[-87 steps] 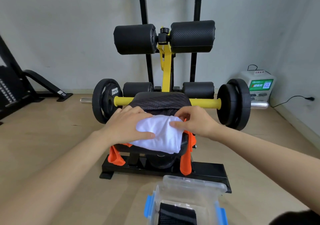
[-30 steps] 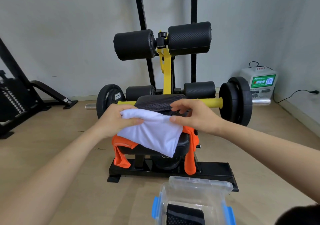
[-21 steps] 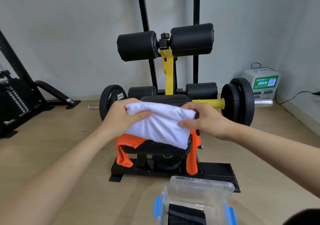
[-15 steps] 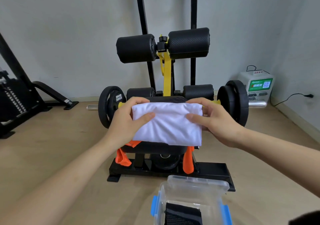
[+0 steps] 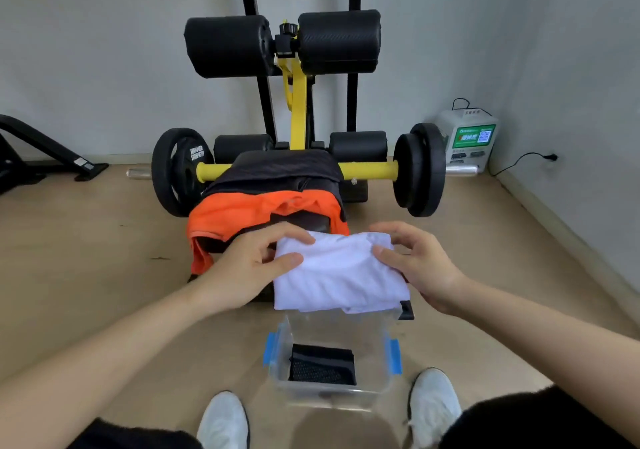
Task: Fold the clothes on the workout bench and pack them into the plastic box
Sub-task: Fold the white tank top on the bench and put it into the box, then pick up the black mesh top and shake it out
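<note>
Folded white garment (image 5: 339,275) is held in the air, between the front of the workout bench (image 5: 287,168) and the plastic box (image 5: 332,395). It hangs above the box's far rim and touches neither bench nor box.

Left hand (image 5: 249,265) pinches the garment's left edge, thumb on top and fingers curled round the far side. Right hand (image 5: 419,265) takes the right edge the same way: thumb pressed on the cloth, fingers arched over the back corner. A grip on both edges probably keeps the folds from slipping open during the carry. The lower hem sags a little and looks loose.

The box sits open on the floor between the person's white shoes (image 5: 223,421), close in, so the drop is short. A black folded item (image 5: 323,365) already lies flat on the bottom. There is room on top of it.

An orange garment (image 5: 242,213) is draped unfolded over the bench's front end, one side hanging down the left. It is likely the next piece to fold.

Judgement: packing step for the white piece, task partly done. Next move calls for lowering it flat onto the black item and letting go with both hands together. Risk: the loose hem catches the rim or the bundle unfolds on release.
</note>
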A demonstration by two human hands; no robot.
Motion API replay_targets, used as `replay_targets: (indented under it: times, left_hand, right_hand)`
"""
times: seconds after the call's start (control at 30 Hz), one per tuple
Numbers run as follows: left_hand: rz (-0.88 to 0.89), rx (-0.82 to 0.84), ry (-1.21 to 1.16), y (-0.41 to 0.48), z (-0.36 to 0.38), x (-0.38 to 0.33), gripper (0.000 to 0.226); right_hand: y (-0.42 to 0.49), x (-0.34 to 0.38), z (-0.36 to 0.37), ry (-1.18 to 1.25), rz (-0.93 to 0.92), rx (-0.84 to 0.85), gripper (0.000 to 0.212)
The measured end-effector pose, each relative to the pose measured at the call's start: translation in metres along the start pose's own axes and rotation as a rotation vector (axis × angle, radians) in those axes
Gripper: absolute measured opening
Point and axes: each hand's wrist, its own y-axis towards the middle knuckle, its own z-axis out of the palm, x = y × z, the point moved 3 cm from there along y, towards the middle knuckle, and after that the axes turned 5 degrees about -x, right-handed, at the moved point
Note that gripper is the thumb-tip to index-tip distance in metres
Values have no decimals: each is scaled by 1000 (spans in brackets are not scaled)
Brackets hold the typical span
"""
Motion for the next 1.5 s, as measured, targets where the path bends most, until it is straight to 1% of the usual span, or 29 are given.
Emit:
replay_targets:
  times: [0.1, 0.17, 0.33, 0.47, 0.6, 0.73, 0.77, 0.83, 0.9, 0.93, 0.97, 1.03, 1.2, 1.3, 1.4, 1.5]
  left_hand:
    - [-69, 43, 3, -7, 28, 31, 21]
    - [-148, 63, 4, -12, 48, 58, 22]
    - [-311, 72, -30, -24, 97, 130, 31]
    - [-436, 31, -98, -31, 127, 179, 31]
    - [-513, -37, -82, -38, 143, 219, 31]
    - [-622, -96, -17, -43, 151, 256, 33]
    - [-643, -91, 17, -45, 153, 265, 33]
    - [-676, -2, 115, -47, 163, 283, 37]
    - [-689, 136, 225, -51, 173, 296, 48]
    - [-686, 178, 264, -51, 177, 300, 52]
    - [-678, 197, 287, -50, 179, 302, 53]
    - [-659, 189, 293, -47, 180, 303, 50]
    - [-621, 177, 230, -49, 174, 299, 36]
    - [-582, 159, 224, -47, 168, 288, 24]
    - [-528, 180, 267, -36, 161, 268, 16]
    - [-445, 251, 337, -22, 151, 240, 17]
  right_hand:
    - [-16, -36, 3, -40, 61, -13, 22]
    - [-20, -63, 4, -76, 117, -3, 21]
    - [-17, -142, 11, -160, 276, 36, 18]
    - [-14, -194, 25, -182, 383, 15, 20]
    - [-15, -235, 44, -152, 458, -19, 21]
    - [-16, -272, 67, -218, 541, -47, 33]
    - [-16, -279, 73, -231, 555, -28, 37]
    - [-18, -296, 86, -279, 567, 51, 47]
    - [-22, -314, 96, -414, 573, 185, 57]
    - [-23, -323, 99, -501, 567, 263, 62]
    - [-24, -330, 101, -571, 572, 326, 64]
    - [-23, -338, 102, -651, 565, 391, 58]
    - [-18, -332, 101, -638, 470, 331, 38]
    - [-17, -322, 100, -619, 430, 333, 25]
    - [-8, -300, 92, -629, 408, 389, 19]
    - [7, -270, 80, -670, 347, 459, 19]
